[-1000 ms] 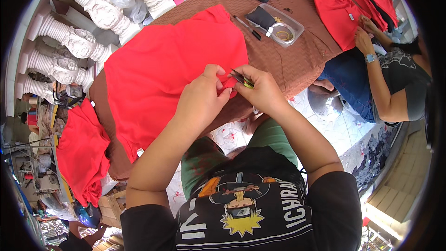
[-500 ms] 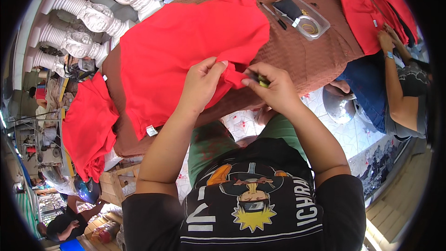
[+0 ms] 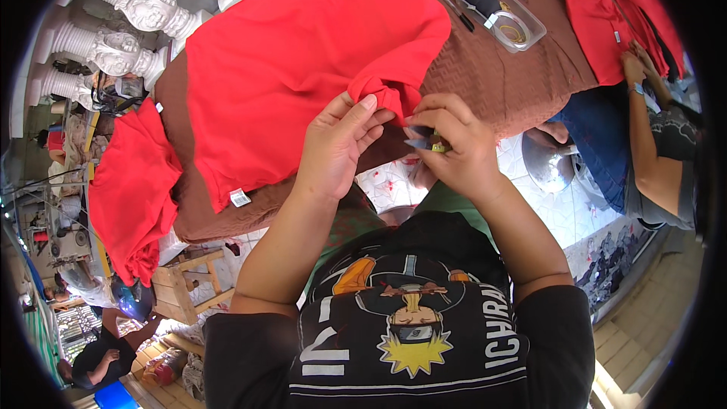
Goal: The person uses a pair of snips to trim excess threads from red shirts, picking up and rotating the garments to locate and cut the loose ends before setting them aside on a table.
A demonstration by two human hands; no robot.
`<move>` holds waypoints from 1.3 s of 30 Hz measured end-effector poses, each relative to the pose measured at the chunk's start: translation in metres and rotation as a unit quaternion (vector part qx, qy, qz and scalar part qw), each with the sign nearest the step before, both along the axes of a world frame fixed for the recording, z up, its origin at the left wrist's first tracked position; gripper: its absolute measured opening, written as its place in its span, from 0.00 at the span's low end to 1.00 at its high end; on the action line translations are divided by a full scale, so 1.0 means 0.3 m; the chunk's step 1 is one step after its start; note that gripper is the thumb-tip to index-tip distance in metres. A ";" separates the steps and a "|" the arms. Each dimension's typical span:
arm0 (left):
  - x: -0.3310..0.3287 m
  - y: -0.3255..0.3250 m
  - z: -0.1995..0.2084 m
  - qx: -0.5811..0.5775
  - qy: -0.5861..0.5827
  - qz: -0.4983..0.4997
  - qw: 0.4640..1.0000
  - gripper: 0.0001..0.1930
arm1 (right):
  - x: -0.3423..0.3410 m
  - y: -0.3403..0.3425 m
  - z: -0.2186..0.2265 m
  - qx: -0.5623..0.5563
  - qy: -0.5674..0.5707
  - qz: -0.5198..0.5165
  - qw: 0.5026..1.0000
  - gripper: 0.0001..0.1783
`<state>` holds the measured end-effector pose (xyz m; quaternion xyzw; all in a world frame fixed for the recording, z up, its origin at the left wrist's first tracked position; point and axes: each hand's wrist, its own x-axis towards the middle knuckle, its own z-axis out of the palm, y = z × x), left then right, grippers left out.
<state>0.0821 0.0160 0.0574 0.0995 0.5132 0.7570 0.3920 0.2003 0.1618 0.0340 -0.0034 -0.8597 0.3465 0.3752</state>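
A red garment (image 3: pixel 303 60) lies spread over the brown-covered table (image 3: pixel 485 91), a small white tag (image 3: pixel 240 198) at its near left corner. One gathered end of it, like a cuff or sleeve opening, is pinched between the thumb and fingers of my left hand (image 3: pixel 338 140). My right hand (image 3: pixel 454 140) is closed around small thread snips (image 3: pixel 419 144) with yellow-green on the handle, their grey blades pointing left below the gathered cloth. The fingertips of that hand are close to the cloth; whether they grip it I cannot tell.
A clear plastic box (image 3: pixel 530 38) holds a dark pouch and a tape roll, with a black pen (image 3: pixel 452 7) beside it. Another red garment (image 3: pixel 140 189) hangs over the left edge. At right, a co-worker's hands (image 3: pixel 636 64) touch more red cloth (image 3: pixel 594 23). White ornate balusters (image 3: pixel 144 11) stand far left.
The gathered end of the garment has been turned and lifted a little higher between my hands. My right hand has lowered slightly, and the snips' blades now show. The view has shifted slightly.
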 end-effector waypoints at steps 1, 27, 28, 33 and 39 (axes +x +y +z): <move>0.006 -0.001 0.004 -0.005 0.005 0.001 1.000 0.12 | 0.000 -0.001 0.001 -0.025 -0.001 -0.011 1.000 0.20; 0.048 -0.014 0.005 0.012 0.071 -0.003 0.997 0.12 | 0.001 0.003 0.033 -0.085 0.005 0.028 0.996 0.14; 0.047 -0.014 0.006 0.011 0.069 -0.003 0.998 0.12 | -0.001 0.012 0.027 -0.071 0.010 0.025 0.997 0.14; 0.045 -0.012 0.003 0.006 0.067 0.005 0.998 0.13 | -0.002 -0.008 0.064 -0.144 0.010 -0.003 0.990 0.13; 0.070 0.017 0.027 -0.035 0.268 0.067 0.961 0.18 | -0.032 -0.011 0.027 -0.234 -0.061 0.016 0.970 0.12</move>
